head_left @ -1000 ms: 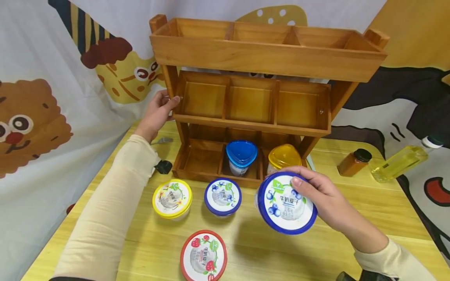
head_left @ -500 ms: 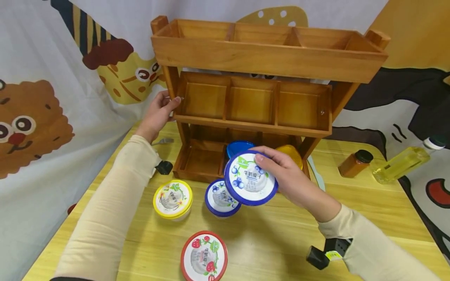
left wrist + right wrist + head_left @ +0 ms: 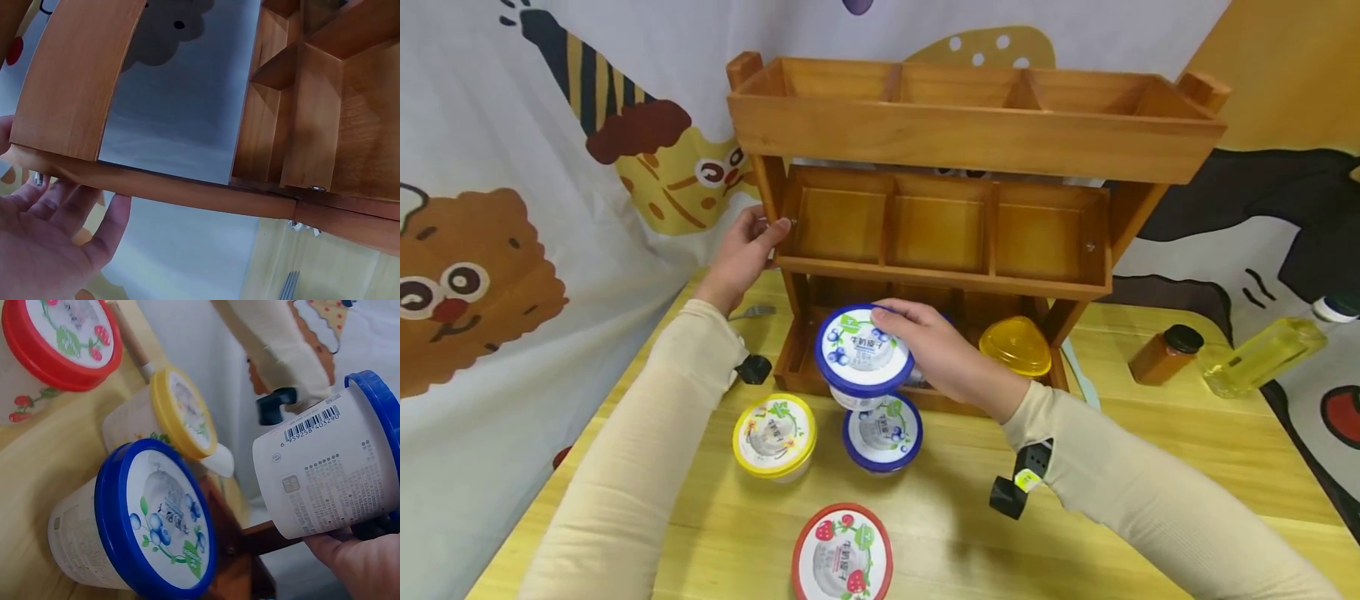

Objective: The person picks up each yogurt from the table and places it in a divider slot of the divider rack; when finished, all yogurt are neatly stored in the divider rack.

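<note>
My right hand grips a tub with a blue rim and blueberry-print lid, raised in front of the rack's bottom tier. Its white printed side shows in the right wrist view, the hand beneath. With fingers and thumb around the left post, my left hand holds the three-tier wooden rack. A second blueberry tub stands just below the held one. Left of it is a yellow-lidded tub, and nearer is a red-lidded strawberry tub. My right hand mostly hides a blue-lidded cup in the bottom tier.
A cup with a yellow lid stands in the bottom tier's right compartment. To the right are a pale green knife, a dark-capped jar and a bottle of yellow liquid. A fork lies by the rack's left side.
My right hand has carried the blueberry tub leftward and toward the rack, from the right side to the bottom tier's left-middle. The left hand has kept its hold on the post.
</note>
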Tool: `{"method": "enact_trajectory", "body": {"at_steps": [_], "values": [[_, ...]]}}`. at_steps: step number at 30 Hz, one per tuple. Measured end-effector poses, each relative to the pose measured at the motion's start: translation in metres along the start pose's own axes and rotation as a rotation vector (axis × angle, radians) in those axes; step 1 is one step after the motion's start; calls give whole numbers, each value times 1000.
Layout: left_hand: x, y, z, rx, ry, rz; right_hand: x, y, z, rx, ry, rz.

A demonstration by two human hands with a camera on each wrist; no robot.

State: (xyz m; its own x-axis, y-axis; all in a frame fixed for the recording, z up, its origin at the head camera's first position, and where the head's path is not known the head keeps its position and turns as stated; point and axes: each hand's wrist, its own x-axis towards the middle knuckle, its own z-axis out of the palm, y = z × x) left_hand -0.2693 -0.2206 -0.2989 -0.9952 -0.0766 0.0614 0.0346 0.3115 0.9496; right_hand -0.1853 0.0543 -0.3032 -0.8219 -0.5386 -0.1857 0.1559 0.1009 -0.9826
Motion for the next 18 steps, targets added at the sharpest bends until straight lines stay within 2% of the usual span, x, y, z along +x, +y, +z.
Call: {"method": "enact_trajectory", "body": {"at_steps": [5,10,14,18], "values": [[1,-1,-2,6,14,4,22,6,9,-3,-13,19],[2,-1,-4,0,33,8,40,10,17,-64,22,33],[2,-1,-3,0,20,-1,52,13,22,-119,59,64],[0,-1,-2,11,-2,-14,65,16,26,-119,97,103]]}}
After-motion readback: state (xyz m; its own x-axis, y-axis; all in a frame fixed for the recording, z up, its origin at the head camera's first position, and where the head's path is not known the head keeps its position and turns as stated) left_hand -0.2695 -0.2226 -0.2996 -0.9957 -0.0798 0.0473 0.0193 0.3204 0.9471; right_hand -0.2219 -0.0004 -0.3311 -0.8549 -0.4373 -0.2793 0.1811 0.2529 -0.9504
